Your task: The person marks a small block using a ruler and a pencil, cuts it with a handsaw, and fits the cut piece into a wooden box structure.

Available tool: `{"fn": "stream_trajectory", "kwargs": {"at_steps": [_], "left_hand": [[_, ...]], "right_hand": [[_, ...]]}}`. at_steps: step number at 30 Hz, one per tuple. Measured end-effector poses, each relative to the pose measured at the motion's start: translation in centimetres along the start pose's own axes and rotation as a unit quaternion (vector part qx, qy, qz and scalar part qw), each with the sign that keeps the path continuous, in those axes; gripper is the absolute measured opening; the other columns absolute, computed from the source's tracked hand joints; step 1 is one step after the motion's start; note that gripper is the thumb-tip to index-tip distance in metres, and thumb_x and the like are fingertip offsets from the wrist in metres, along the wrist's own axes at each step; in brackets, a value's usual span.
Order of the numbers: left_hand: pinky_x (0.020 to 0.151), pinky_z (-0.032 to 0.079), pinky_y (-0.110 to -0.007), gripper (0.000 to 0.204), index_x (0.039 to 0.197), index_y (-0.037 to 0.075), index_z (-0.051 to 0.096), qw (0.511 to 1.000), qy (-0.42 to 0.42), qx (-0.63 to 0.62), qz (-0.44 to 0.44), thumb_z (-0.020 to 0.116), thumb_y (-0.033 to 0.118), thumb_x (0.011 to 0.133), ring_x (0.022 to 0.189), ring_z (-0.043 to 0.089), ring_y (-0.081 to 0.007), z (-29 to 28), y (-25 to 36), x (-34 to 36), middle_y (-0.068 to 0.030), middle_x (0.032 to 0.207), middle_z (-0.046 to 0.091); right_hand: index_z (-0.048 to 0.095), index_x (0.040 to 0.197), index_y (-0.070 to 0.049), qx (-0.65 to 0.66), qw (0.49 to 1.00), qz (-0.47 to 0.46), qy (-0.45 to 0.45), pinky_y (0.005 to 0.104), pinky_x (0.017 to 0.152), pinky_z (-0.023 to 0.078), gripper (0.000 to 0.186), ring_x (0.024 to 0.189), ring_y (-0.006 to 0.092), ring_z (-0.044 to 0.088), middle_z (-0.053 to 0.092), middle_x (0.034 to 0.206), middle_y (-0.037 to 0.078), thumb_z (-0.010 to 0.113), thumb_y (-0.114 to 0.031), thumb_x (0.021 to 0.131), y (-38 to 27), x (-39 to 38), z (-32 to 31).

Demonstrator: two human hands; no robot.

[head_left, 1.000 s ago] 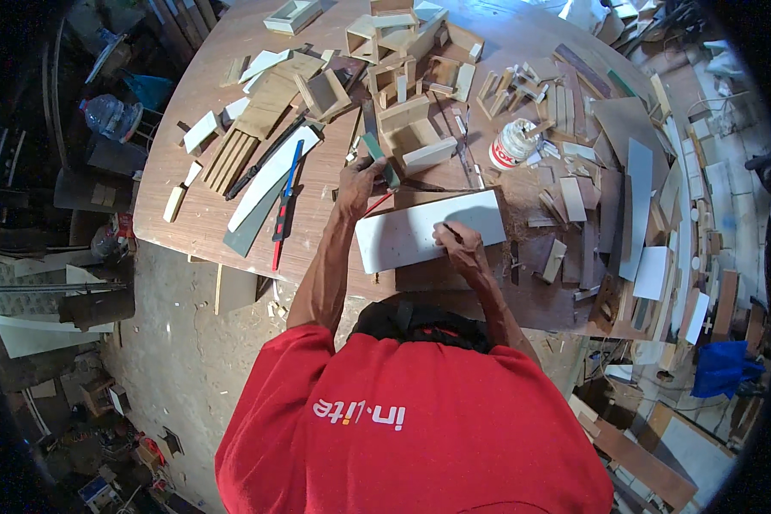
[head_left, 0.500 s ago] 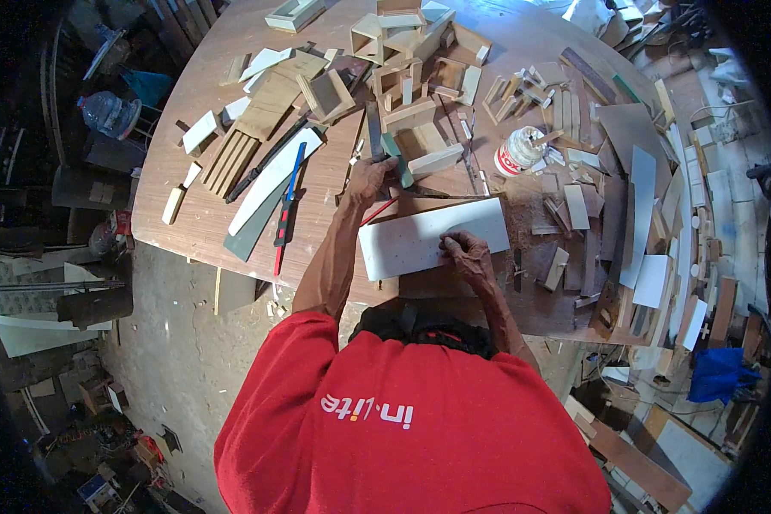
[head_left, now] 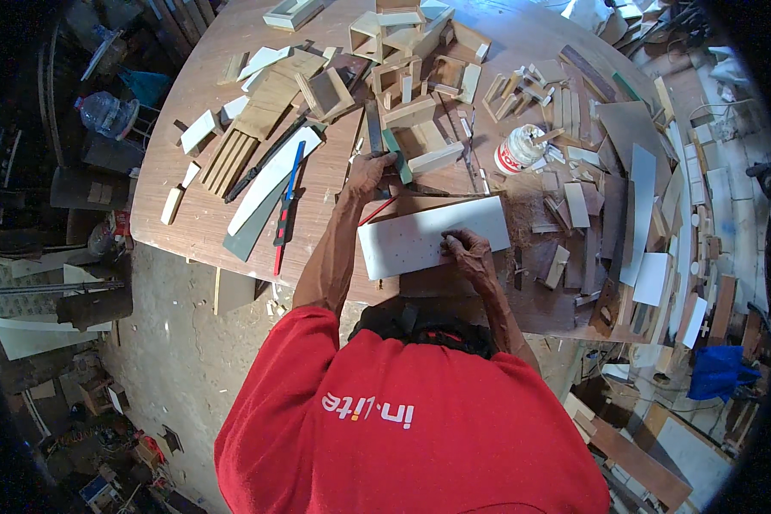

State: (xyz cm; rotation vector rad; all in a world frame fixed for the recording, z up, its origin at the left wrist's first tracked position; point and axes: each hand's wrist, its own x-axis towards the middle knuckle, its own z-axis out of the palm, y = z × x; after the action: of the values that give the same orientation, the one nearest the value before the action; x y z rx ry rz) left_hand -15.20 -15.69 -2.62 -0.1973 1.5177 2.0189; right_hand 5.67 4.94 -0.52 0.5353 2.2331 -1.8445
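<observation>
My left hand grips a short green strip above the back edge of a white board with small dots. My right hand is closed in a pinch over the middle of that board; what its fingers hold, if anything, is too small to make out. A thin red stick lies by the board's left back corner. An open wooden box sits just behind the green strip. A jar with a red-and-white label, with a wooden stick in it, stands to the right behind the board.
The wooden table carries several small boxes at the back, stacked slats, a blue-and-red tool at the left, and many offcuts at the right. A water jug stands off to the left; a blue bag lies at lower right.
Compared with a second ago, both hands, the board and the table's items appear slightly further right in view. My right hand stays pinched over the board; my left still holds the green strip.
</observation>
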Motion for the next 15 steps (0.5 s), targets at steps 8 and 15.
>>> {"fn": "stream_trajectory", "kwargs": {"at_steps": [8,15], "left_hand": [[0.063,0.056,-0.03,0.039,0.103,-0.011,0.063,0.999,0.002,0.02,0.034,0.065,0.023,0.085,0.076,0.068,-0.0208,-0.7,-0.8,0.9,-0.0137,0.087,0.069],[0.06,0.054,-0.031,0.037,0.103,-0.01,0.063,1.0,0.004,-0.003,0.019,0.066,0.022,0.085,0.069,0.066,-0.0215,-0.4,-0.8,0.7,-0.0145,0.086,0.068]], "right_hand": [[0.067,0.102,0.001,-0.01,1.0,-0.025,0.004,0.0311,0.068,0.054,0.024,0.075,0.0161,0.066,0.07,0.085,0.008,0.059,-0.02,0.093,0.6,0.2,0.0],[0.066,0.103,0.001,0.037,0.999,-0.002,0.001,0.0305,0.068,0.055,0.024,0.076,0.0158,0.066,0.07,0.086,0.009,0.059,-0.02,0.093,-0.5,-0.3,0.1]]}}
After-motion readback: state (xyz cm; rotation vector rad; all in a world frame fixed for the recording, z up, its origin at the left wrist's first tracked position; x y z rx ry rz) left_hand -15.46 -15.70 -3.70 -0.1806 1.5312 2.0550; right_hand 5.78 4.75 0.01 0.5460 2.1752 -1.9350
